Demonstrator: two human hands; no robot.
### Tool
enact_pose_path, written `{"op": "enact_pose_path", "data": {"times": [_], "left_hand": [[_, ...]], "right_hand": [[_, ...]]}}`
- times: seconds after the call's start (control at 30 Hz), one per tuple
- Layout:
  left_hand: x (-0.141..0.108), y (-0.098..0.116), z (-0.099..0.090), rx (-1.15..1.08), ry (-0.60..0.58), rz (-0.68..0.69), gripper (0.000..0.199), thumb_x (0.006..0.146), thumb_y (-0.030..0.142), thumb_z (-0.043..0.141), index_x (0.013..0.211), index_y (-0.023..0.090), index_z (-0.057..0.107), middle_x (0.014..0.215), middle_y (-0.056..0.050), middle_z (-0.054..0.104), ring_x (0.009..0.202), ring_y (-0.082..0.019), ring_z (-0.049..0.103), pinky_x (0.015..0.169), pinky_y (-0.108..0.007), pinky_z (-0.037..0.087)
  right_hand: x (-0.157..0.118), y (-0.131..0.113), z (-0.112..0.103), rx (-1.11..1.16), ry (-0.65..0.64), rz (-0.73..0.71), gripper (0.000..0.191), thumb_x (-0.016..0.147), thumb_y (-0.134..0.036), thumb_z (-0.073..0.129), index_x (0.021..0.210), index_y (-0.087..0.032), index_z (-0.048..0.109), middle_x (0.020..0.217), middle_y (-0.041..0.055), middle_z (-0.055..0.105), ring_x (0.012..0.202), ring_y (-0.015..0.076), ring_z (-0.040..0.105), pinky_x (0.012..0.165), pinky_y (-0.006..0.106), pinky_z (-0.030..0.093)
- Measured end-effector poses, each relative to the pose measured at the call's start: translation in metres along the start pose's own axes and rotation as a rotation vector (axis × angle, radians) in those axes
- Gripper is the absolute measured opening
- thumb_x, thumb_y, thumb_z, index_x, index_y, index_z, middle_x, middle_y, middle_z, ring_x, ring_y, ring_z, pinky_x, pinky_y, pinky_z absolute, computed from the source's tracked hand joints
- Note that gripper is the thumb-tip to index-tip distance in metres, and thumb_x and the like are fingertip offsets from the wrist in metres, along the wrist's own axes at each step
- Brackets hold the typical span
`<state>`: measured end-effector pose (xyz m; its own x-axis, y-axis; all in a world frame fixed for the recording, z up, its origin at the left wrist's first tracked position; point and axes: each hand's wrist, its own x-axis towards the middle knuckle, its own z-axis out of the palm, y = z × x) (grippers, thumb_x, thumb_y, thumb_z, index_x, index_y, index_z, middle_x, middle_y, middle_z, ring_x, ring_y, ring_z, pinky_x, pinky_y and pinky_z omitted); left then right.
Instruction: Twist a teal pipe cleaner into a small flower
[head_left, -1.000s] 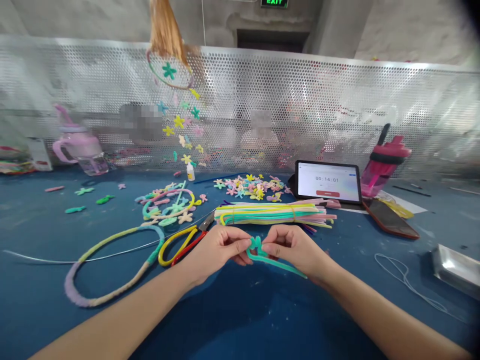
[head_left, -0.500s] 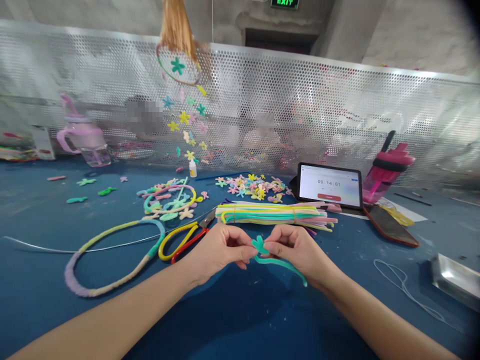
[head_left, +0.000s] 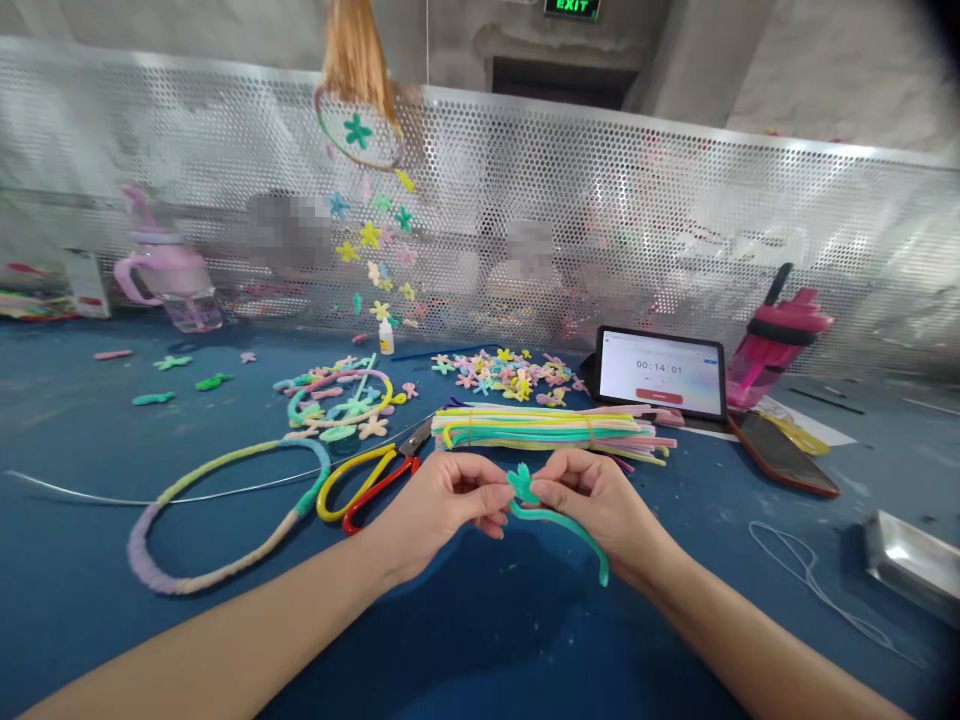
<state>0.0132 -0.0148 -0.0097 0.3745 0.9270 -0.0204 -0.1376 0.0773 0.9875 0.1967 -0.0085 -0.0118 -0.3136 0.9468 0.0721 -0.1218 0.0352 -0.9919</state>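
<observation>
Between my hands is a teal pipe cleaner, its top bent into small petal-like loops and its loose tail curving down to the right. My left hand pinches the looped part from the left, thumb against fingers. From the right, my right hand pinches the same loops, and the tail hangs below its fingers. Just beyond my hands lies a banded bundle of pastel pipe cleaners. Scissors with one yellow and one red handle rest left of my left hand.
A large wrapped ring and a wire lie at left. Behind are a smaller ring, a heap of fuzzy flowers and a glue bottle. A tablet, phone, cup and metal box stand or lie at right.
The pipe cleaner's tail has swung slightly down and now hangs more steeply. My fingers have shifted a little on the loops; both hands still pinch them.
</observation>
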Motion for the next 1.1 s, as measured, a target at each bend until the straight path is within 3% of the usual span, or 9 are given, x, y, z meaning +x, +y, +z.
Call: {"op": "enact_pose_path", "data": {"times": [0.3,0.47,0.6,0.87,1.1], "left_hand": [[0.001,0.002,-0.003,-0.04,-0.016,0.007,0.017,0.069,0.026,0.073,0.072,0.014,0.062,0.059,0.001,0.06,0.055,-0.01,0.057,0.054,-0.02,0.048],[0.002,0.005,-0.007,-0.225,-0.055,-0.095,0.018,0.066,0.023,0.076,0.071,0.013,0.062,0.057,0.003,0.057,0.051,-0.005,0.053,0.049,-0.014,0.044],[0.001,0.004,-0.006,-0.304,-0.07,-0.087,0.017,0.068,0.021,0.075,0.074,0.014,0.062,0.059,0.004,0.057,0.05,-0.004,0.054,0.049,-0.012,0.046],[-0.004,0.004,0.005,-0.373,0.047,-0.114,0.021,0.063,0.019,0.078,0.071,0.014,0.06,0.06,0.002,0.063,0.058,-0.008,0.063,0.059,-0.015,0.052],[-0.007,0.004,0.008,-0.337,0.029,-0.089,0.022,0.061,0.017,0.079,0.067,0.014,0.058,0.062,0.003,0.063,0.062,-0.009,0.063,0.065,-0.018,0.051]], "right_hand": [[0.0,-0.003,0.0,-0.005,-0.041,0.021,0.025,0.06,-0.03,0.079,0.064,-0.015,0.06,0.057,-0.0034,0.063,0.053,0.0086,0.058,0.052,0.019,0.044],[-0.001,-0.003,-0.001,0.049,-0.15,0.128,0.027,0.069,-0.037,0.073,0.067,-0.014,0.057,0.06,0.0012,0.068,0.054,0.0095,0.062,0.053,0.019,0.046],[-0.001,0.0,-0.001,0.141,-0.195,0.122,0.027,0.068,-0.034,0.074,0.067,-0.015,0.056,0.061,0.0013,0.068,0.054,0.0094,0.063,0.052,0.018,0.046],[-0.005,0.001,0.004,0.175,-0.116,-0.009,0.021,0.069,-0.027,0.075,0.069,-0.015,0.057,0.062,0.0004,0.068,0.057,0.0101,0.062,0.054,0.019,0.047],[-0.004,0.006,0.006,0.156,-0.045,-0.072,0.02,0.065,-0.027,0.077,0.068,-0.015,0.062,0.058,0.0001,0.067,0.053,0.0116,0.062,0.051,0.022,0.048]]}}
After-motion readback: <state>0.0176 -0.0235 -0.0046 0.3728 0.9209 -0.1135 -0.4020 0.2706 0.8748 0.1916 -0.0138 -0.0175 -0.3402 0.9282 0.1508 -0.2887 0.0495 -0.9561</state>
